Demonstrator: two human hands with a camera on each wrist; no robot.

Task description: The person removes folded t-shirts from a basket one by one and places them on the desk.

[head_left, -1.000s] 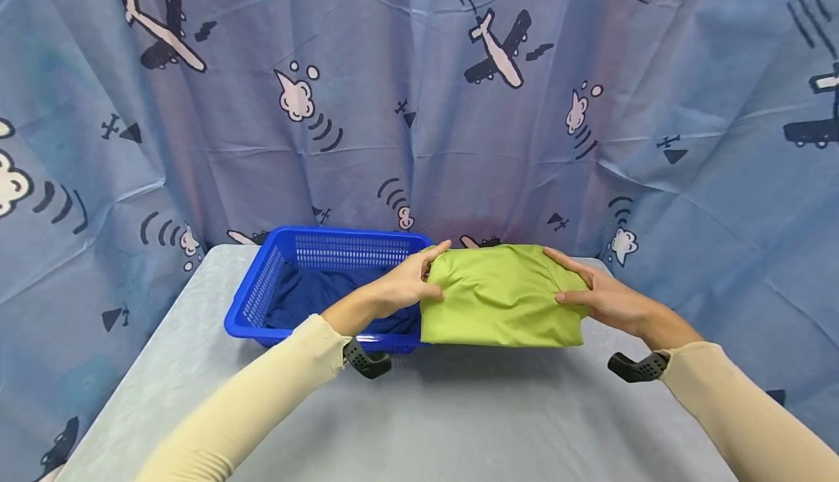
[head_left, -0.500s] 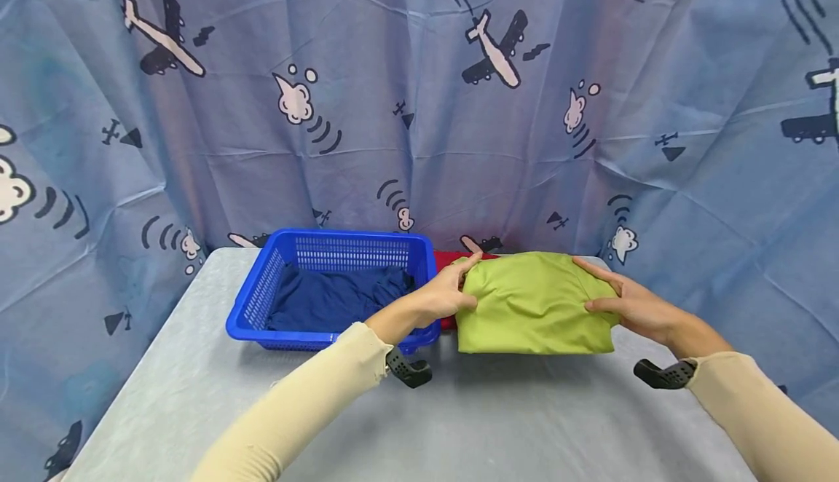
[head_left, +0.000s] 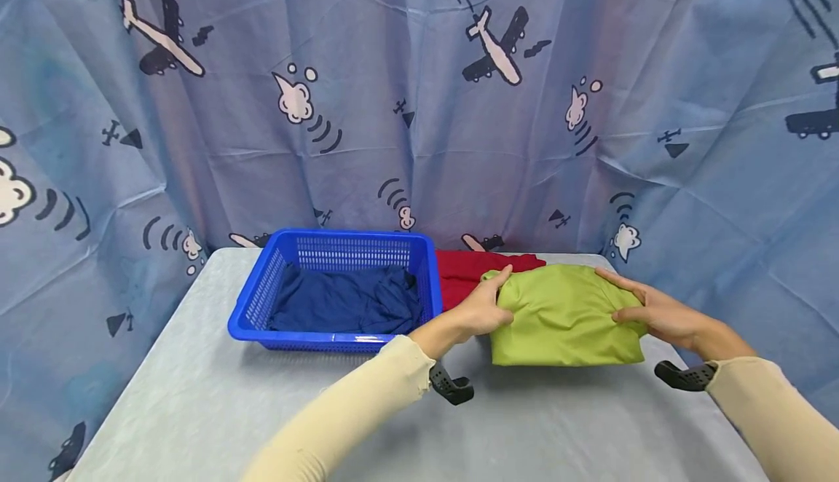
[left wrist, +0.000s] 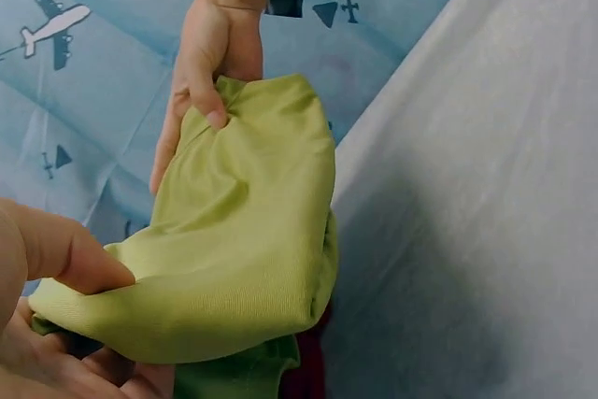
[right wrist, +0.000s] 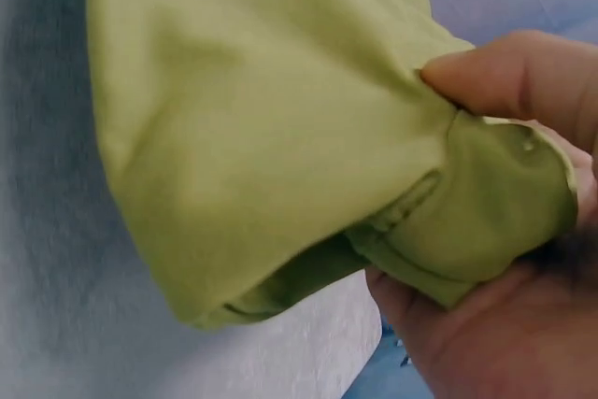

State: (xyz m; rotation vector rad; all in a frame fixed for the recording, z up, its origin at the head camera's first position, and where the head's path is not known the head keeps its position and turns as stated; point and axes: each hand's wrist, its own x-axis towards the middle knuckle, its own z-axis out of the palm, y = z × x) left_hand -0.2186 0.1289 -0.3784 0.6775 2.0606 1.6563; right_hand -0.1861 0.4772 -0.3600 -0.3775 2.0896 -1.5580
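Observation:
A folded lime-green garment (head_left: 564, 314) is held above the right part of the table by both hands. My left hand (head_left: 483, 310) pinches its left end, thumb on top and fingers underneath. At the other end my right hand (head_left: 660, 316) grips it the same way. The right wrist view shows the thumb pressing on the cloth (right wrist: 280, 128), with loose folded layers and a seam beneath. Part of the left fingers is hidden under the garment. Behind it lies a red cloth (head_left: 462, 272), partly covered from view. Darker green fabric (left wrist: 234, 371) shows below the garment in the left wrist view.
A blue plastic basket (head_left: 288, 336) stands on the left of the pale table (head_left: 262, 409), with a navy cloth (head_left: 344, 300) in it. The red cloth lies close against the basket's right side. A blue patterned curtain (head_left: 367, 103) hangs behind and beside the table.
Both hands have carried the green garment to the right and slightly nearer, away from the basket. More of the red cloth now shows, and the basket's right side is uncovered.

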